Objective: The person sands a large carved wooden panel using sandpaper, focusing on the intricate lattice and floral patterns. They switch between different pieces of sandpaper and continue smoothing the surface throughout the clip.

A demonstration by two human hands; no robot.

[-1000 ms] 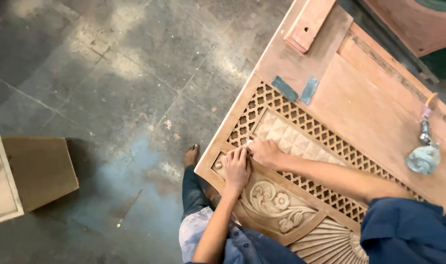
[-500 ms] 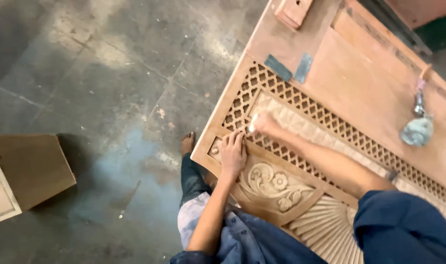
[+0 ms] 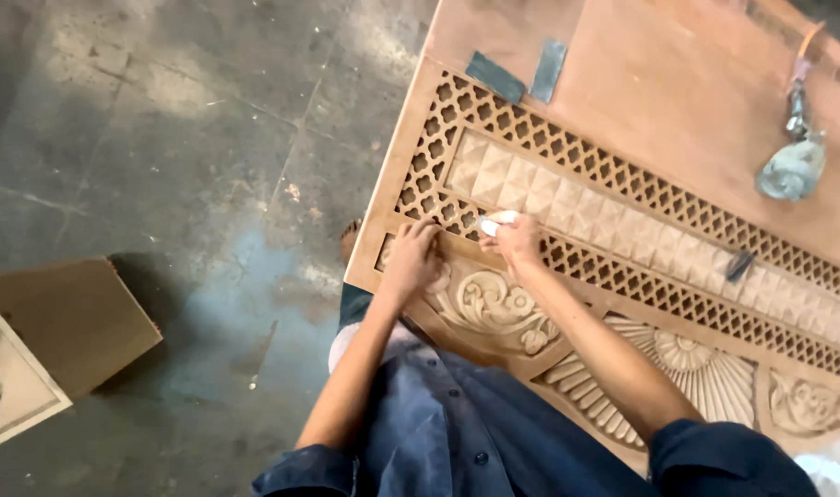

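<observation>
**Inspector A:** We record a carved wooden panel (image 3: pixel 678 276) lying flat, taking up the right and upper part of the view. It carries a lattice border, a strip of small pyramid blocks, scroll carving and a fan motif nearer the person.

**Inspector B:** And the hands?

**Inspector A:** We find the left hand (image 3: pixel 413 258) resting on the panel's near left corner, fingers bent and pressed down on the lattice edge, gripping nothing that we can see. The right hand (image 3: pixel 517 241) sits just beside it, closed around a small pale piece (image 3: pixel 495 221), which it holds against the low edge of the pyramid strip. We cannot tell what the piece is made of.

**Inspector B:** Other items on the board?

**Inspector A:** We note two dark rectangular sheets (image 3: pixel 517 74) near the far left end of the panel, side by side. A grey bundled rag (image 3: pixel 793 170) with a cord lies on the plain board at the far right, well apart from both hands. A small dark scrap (image 3: pixel 738 267) rests on the pyramid strip to the right.

**Inspector B:** Surroundings?

**Inspector A:** We see a stained concrete floor (image 3: pixel 162 138) on the left, and a brown box (image 3: pixel 66 322) at the left edge. The person wears a dark blue shirt (image 3: pixel 457 433) with rolled sleeves
</observation>
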